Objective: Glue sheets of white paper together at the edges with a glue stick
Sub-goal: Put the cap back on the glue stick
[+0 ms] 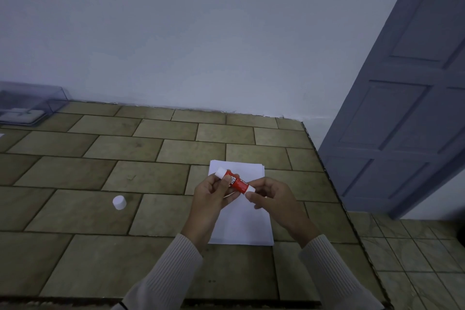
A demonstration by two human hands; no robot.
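Part of the glue stick (235,181) label is covered by the left grip (214,199); the stick's lower end is partly hidden in the right grip (273,197). The paper stack (241,226) is partly blocked by both. The clear box (30,100) is cut off at the left edge, its contents blurred. The door (402,108) and sleeves (166,282) are cropped by the frame.

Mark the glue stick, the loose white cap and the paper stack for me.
glue stick (238,182): head view, on its red label.
white cap (119,202): head view, on its middle.
paper stack (242,224): head view, on the bare top sheet.
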